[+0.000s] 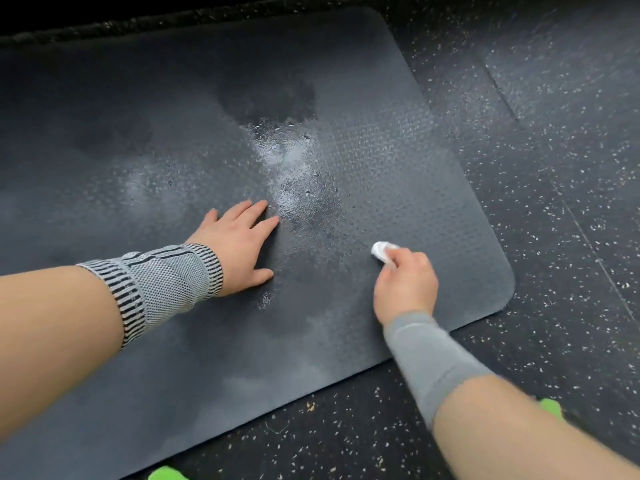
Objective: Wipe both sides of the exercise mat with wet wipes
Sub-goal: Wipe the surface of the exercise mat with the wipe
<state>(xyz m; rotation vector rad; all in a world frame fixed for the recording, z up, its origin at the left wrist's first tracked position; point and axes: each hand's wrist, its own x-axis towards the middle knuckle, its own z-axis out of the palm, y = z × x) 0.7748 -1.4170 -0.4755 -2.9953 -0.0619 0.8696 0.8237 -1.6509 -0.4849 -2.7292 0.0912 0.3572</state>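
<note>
Lying flat on the speckled floor (554,168), the dark mat (381,98) shows shiny wet patches near its middle. The left hand (239,244) rests palm-down on the mat, fingers straight and spread. The right hand (405,285) pinches a crumpled white wipe (381,250) against the mat near its right end.
</note>
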